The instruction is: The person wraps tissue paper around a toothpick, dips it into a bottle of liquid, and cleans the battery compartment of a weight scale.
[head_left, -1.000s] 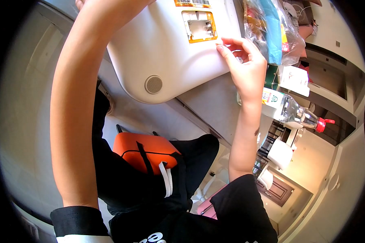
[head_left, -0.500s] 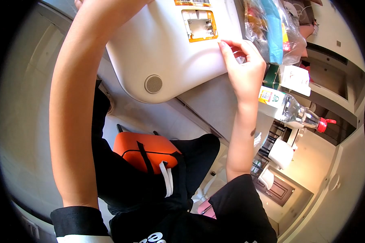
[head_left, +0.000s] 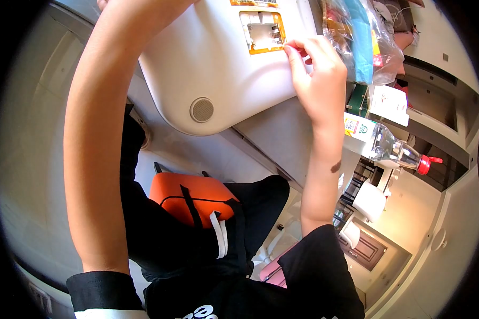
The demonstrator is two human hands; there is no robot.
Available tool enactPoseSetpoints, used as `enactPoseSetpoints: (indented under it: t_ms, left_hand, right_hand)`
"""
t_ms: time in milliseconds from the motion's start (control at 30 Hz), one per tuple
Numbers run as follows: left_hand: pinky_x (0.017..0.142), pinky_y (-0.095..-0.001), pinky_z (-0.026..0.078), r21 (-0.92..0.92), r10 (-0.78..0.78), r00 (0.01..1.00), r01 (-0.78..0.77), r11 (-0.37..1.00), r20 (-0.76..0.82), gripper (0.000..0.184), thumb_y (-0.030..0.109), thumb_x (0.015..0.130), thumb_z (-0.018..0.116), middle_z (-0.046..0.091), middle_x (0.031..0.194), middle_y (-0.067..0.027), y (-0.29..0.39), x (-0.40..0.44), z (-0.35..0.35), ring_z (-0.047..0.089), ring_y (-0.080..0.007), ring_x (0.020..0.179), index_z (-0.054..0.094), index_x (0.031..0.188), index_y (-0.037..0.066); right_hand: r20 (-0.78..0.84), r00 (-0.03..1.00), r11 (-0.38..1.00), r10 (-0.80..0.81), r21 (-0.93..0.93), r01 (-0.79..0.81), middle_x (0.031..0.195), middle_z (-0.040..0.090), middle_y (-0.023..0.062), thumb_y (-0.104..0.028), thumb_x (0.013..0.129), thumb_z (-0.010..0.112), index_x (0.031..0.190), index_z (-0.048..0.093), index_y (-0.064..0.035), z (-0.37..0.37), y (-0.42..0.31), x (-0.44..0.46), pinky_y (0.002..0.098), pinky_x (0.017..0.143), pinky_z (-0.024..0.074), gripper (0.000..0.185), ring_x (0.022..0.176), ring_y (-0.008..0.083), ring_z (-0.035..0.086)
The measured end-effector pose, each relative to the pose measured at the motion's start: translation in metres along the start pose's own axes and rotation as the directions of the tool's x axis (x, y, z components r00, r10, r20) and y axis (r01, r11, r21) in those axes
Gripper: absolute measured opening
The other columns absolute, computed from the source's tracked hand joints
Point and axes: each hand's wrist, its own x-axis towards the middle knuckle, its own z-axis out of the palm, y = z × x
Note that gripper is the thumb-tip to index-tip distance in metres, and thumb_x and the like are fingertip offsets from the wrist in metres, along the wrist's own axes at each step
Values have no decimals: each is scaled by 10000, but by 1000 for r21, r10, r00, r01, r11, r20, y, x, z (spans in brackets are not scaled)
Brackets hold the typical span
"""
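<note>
A white rounded casing [head_left: 223, 69] lies on the grey surface. It has a round mesh disc [head_left: 201, 109] near its lower corner and a square opening [head_left: 263, 34] bordered by orange tape [head_left: 266, 51], with metal contacts inside. My right hand [head_left: 319, 77] is closed in a pinch, thumb and index fingertips at the lower right corner of the orange border. Whatever is between them is too small to make out. My left forearm reaches over the casing's upper left and leaves the top edge, so my left hand is out of frame.
Plastic bags [head_left: 362, 42], a green box [head_left: 358, 100] and a clear bottle with a red cap [head_left: 394, 149] stand right of the casing. An orange case [head_left: 189, 196] is at my lap. A small patch of skin shows at the top left.
My right hand has risen slightly, bringing its fingertips from just below the orange border up to its corner. The casing and my left arm have hardly moved.
</note>
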Motion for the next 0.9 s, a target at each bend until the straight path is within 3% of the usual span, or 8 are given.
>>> enactPoseSetpoints:
  t_ms: [100,200,300,500,600,700,800,900]
  left_hand:
    - [1041,-396,373,141,122,989,-109,984,-86,732,61,652,671,341,1244,-235,-3,-5,9,380,-391,1204,367,1318,42]
    - [1039,-400,378,181,96,992,-80,980,-79,722,60,658,667,337,1246,-235,2,-4,2,380,-396,1203,369,1316,45]
    - [1049,-403,375,28,-16,999,16,999,27,706,52,671,656,331,1251,-233,8,-4,-3,381,-394,1202,368,1315,46]
    - [1017,-413,429,185,47,996,-32,982,-79,714,48,698,650,314,1263,-225,11,-6,4,402,-388,1187,336,1339,38]
    - [1017,-414,430,61,-193,980,191,980,37,719,44,691,660,312,1265,-221,25,-3,0,396,-391,1193,338,1334,30]
    - [1034,-421,402,93,-44,992,55,994,-116,714,40,677,666,320,1258,-222,9,-9,13,388,-392,1197,360,1322,42]
    - [1050,-429,365,227,98,990,-73,971,-103,711,43,665,669,328,1248,-227,-1,-3,9,371,-396,1203,379,1313,66]
    - [1054,-431,344,196,66,992,-44,980,-110,712,47,652,673,335,1239,-230,4,-2,7,359,-402,1205,391,1305,86]
  right_hand:
    - [26,998,998,-58,-39,58,822,596,106,-34,779,632,819,623,-15,-4,0,2,362,690,475,46,766,292,586]
    - [61,992,992,-107,-58,110,818,590,107,-31,774,628,808,613,-13,-5,2,4,372,694,471,41,770,297,580]
    - [72,990,990,-124,-51,128,822,587,106,-35,774,626,805,608,-11,-4,4,11,375,694,471,43,773,299,578]
    - [131,982,987,-136,-63,145,820,580,107,-42,781,620,806,602,-14,-11,2,6,378,689,471,42,778,306,576]
    - [121,984,988,-133,-63,141,817,577,103,-42,781,620,807,600,-19,-9,5,11,378,684,473,40,785,304,577]
    - [127,982,985,-139,-87,151,821,578,98,-45,782,619,806,600,-23,-10,2,12,375,684,475,38,794,297,580]
    - [150,979,983,-136,-103,152,831,582,95,-51,788,614,807,601,-24,-12,1,8,373,688,477,36,804,292,584]
    - [159,978,984,-136,-94,152,839,585,95,-53,793,609,813,603,-25,-12,2,12,375,691,478,35,810,292,585]
